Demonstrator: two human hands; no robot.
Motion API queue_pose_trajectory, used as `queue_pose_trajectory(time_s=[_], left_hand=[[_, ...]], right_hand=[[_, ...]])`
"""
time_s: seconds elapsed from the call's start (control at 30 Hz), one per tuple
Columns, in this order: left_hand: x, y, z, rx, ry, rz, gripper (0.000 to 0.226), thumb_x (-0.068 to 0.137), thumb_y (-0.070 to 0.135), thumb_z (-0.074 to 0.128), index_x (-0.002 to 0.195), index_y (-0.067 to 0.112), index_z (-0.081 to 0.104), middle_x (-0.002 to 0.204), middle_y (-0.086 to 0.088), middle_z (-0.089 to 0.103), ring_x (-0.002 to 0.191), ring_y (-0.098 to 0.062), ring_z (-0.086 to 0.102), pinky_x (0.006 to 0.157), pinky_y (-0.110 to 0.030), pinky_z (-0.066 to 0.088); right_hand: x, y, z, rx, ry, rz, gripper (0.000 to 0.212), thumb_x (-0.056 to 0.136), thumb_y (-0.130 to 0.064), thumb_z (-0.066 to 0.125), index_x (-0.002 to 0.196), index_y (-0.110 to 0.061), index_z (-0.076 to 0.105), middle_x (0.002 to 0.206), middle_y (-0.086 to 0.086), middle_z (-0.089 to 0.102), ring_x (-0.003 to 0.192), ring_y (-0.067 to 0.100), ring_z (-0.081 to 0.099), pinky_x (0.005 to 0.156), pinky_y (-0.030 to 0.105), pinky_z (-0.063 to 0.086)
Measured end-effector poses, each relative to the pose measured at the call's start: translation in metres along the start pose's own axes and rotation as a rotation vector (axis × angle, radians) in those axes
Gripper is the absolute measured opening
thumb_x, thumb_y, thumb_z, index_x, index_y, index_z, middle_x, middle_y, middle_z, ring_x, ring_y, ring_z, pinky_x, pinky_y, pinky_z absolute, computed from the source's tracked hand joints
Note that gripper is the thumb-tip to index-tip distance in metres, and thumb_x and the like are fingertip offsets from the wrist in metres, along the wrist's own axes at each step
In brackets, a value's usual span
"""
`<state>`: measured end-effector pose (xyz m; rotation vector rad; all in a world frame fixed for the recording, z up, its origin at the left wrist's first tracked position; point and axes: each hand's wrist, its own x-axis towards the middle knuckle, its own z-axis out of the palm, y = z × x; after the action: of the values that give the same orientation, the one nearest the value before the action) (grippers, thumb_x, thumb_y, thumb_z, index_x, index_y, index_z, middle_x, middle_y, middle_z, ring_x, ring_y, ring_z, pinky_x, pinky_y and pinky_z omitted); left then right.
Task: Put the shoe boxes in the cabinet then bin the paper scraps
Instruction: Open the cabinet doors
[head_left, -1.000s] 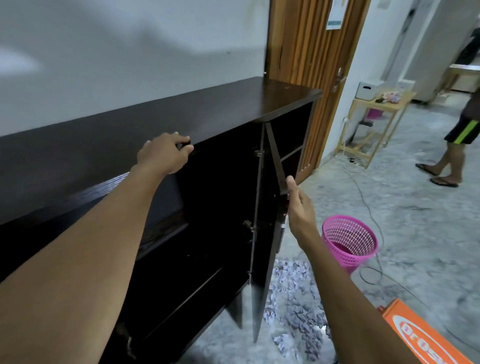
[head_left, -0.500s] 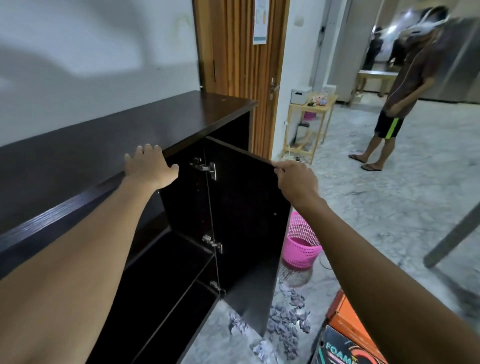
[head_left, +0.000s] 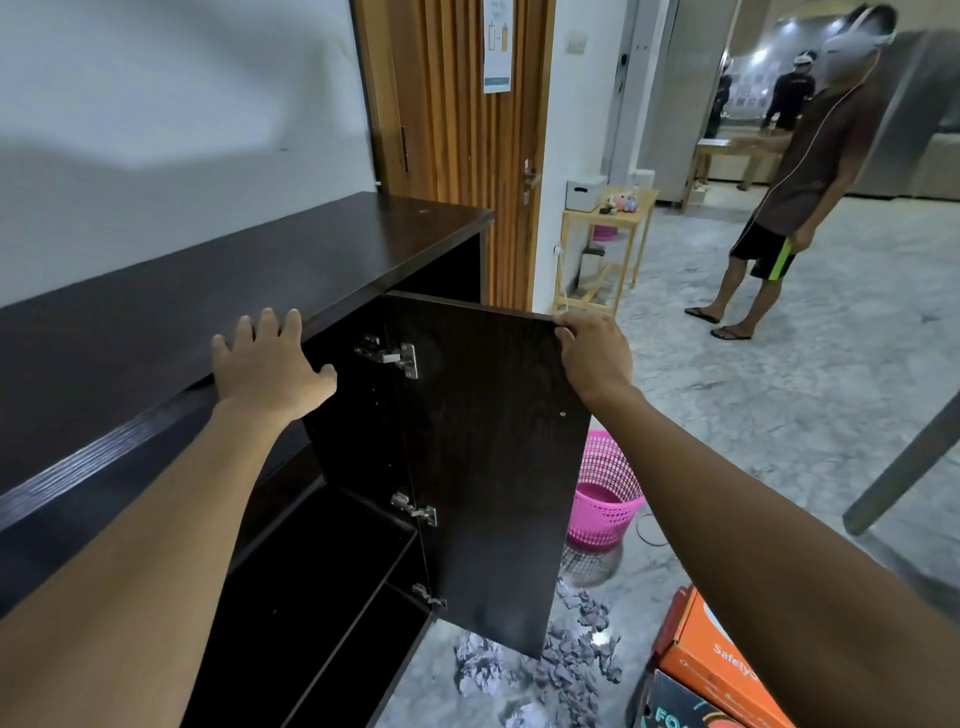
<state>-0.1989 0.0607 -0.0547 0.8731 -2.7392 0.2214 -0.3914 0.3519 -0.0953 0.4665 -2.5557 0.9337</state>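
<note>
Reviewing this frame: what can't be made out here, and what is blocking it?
- Shoe boxes, head view: cut off by the bottom edge and the right forearm; count unclear.
- Pink basket: left part hidden behind the open cabinet door.
- Cabinet interior: too dark to see contents.
- Right hand fingers: their tips curl behind the door's top edge.

The cabinet (head_left: 260, 291) is dark wood with a soft shine, its hinges (head_left: 395, 356) shiny metal; the basket (head_left: 605, 493) is pink plastic.
</note>
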Motion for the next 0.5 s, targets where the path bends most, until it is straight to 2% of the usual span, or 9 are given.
queue_pose_trajectory(time_s=[0.13,0.23,0.37,0.43,0.5], left_hand=[[-0.001,0.0,-0.001,-0.007,-0.008,-0.005,0.084,0.089,0.061,0.047,0.155,0.019,0.016,0.162,-0.01,0.019,0.149,-0.033,0.016,0.118,-0.054,0.018],[-0.002,-0.001,-0.002,-0.016,-0.013,0.0,0.085,0.089,0.062,0.047,0.155,0.019,0.016,0.162,-0.01,0.018,0.149,-0.033,0.016,0.118,-0.054,0.017],[-0.01,0.001,-0.006,-0.024,-0.025,0.007,0.087,0.087,0.064,0.048,0.154,0.016,0.019,0.161,-0.013,0.019,0.148,-0.034,0.016,0.118,-0.056,0.016],[-0.023,0.01,-0.006,-0.036,-0.008,-0.002,0.085,0.087,0.062,0.048,0.153,0.015,0.023,0.16,-0.017,0.019,0.148,-0.037,0.014,0.118,-0.058,0.012],[-0.043,0.026,-0.004,-0.108,0.013,0.012,0.078,0.088,0.058,0.05,0.151,0.016,0.029,0.158,-0.02,0.024,0.147,-0.039,0.015,0.117,-0.059,0.008]], right_hand=[[-0.004,0.003,0.004,0.068,0.025,-0.016,0.026,0.099,-0.022,0.055,0.121,-0.024,0.068,0.119,0.005,0.067,0.114,0.023,0.06,0.091,0.038,0.053],[-0.01,0.003,0.001,0.077,0.018,-0.086,0.029,0.1,-0.013,0.052,0.124,-0.015,0.066,0.122,0.006,0.067,0.125,0.024,0.053,0.099,0.044,0.05],[-0.031,0.006,-0.012,-0.066,-0.094,-0.147,0.045,0.1,-0.011,0.05,0.144,-0.017,0.047,0.152,0.009,0.04,0.146,0.025,0.027,0.115,0.045,0.034],[-0.054,0.01,-0.023,-0.089,-0.051,-0.179,0.048,0.099,-0.018,0.054,0.146,-0.016,0.045,0.156,0.009,0.034,0.147,0.026,0.025,0.113,0.045,0.034],[-0.085,0.015,-0.035,-0.04,0.01,-0.184,0.044,0.097,-0.022,0.056,0.141,-0.018,0.051,0.153,0.005,0.04,0.142,0.022,0.036,0.105,0.04,0.042]])
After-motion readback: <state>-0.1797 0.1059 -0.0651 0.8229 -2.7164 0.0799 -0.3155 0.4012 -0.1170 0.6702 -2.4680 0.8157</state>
